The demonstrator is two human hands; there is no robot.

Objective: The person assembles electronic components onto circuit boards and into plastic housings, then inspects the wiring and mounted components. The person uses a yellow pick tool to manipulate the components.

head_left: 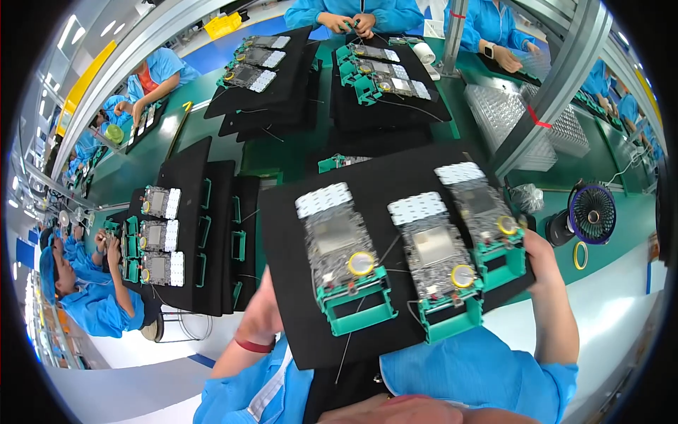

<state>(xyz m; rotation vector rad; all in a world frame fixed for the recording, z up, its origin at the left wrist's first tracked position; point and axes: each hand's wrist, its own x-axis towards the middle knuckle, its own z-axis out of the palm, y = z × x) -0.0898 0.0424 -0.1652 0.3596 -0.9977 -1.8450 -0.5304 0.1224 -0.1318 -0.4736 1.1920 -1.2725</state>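
Observation:
A flat black board (374,180) is held up in front of me, tilted, between my two hands. My left hand (264,311) grips its left edge, with the fingers mostly hidden behind it. At the right edge my right hand (540,258) is closed on the board's corner. Three circuit boards lie on it: a left one (333,237), a middle one (434,247) and a right one (482,201). Each has a white dotted strip at its far end, a round yellow-rimmed part and a green plastic frame (364,321) at its near end. Thin wires trail across the black surface.
Similar loaded black boards lie stacked at left (187,162), far left-centre (296,85) and far centre (395,116). Clear plastic trays (505,116), a metal post (551,92), a small black fan (592,215) and a yellow tape ring (580,256) are at right. Co-workers (99,304) sit around the green table.

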